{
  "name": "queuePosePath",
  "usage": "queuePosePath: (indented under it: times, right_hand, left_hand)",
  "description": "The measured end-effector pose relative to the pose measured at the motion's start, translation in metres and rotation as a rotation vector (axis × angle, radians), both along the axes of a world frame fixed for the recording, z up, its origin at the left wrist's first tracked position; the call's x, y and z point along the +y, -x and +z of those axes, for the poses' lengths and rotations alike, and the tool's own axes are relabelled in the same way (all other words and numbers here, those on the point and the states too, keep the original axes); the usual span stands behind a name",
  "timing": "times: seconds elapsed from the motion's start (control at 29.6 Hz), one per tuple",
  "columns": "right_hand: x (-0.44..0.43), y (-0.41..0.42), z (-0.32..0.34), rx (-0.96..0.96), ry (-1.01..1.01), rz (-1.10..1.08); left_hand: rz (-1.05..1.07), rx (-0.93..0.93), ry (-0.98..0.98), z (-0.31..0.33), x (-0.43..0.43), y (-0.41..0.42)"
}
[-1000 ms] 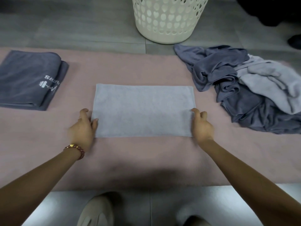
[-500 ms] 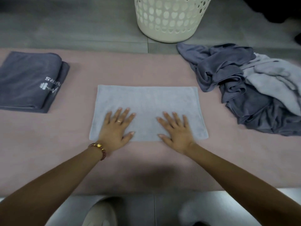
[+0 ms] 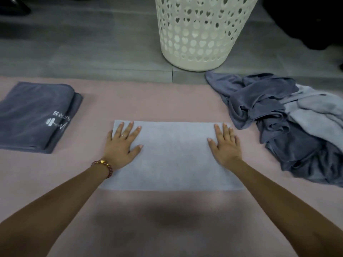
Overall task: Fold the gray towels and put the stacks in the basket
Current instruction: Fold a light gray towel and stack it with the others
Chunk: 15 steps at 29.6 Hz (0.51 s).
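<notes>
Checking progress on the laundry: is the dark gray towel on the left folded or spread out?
Folded. The dark gray towel lies as a compact rectangle with layered edges showing at its right side.

Both bare forearms reach forward and angle slightly toward each other. The left hand [image 3: 122, 145] lies flat, palm down, fingers straight and spread, thumb angled inward. The right hand [image 3: 225, 146] lies flat too, fingers straight and closer together, thumb inward. The hands are well apart.

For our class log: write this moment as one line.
left hand, right hand: flat on light gray towel | towel pile: unfolded
</notes>
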State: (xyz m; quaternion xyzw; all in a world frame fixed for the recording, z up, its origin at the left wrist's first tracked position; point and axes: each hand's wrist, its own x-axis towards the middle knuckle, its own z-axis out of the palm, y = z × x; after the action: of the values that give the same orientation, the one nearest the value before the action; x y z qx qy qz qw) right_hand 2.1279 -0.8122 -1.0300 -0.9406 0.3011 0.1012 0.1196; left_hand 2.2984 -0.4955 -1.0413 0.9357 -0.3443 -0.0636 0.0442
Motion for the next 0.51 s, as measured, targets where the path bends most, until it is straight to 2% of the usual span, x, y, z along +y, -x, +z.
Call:
queuePosePath:
  times: [0.1,0.27,0.34,0.51]
  right_hand:
    - [-0.005,-0.014,-0.005,-0.128,-0.016,-0.161]
    - [-0.006,-0.012,-0.002,-0.659,-0.184,-0.361]
    - [-0.009,-0.011,0.003,-0.692,-0.259,-0.435]
    - [-0.028,-0.021,0.008,-0.559,-0.35,-0.581]
  left_hand:
    - [-0.002,-0.013,0.013,-0.004,0.001,-0.005]
    - [0.011,-0.001,0.052,-0.007,0.0,-0.006]
    - [0.018,0.014,0.073,-0.007,0.0,-0.007]
    - [0.088,0.064,0.187,-0.004,0.0,-0.005]
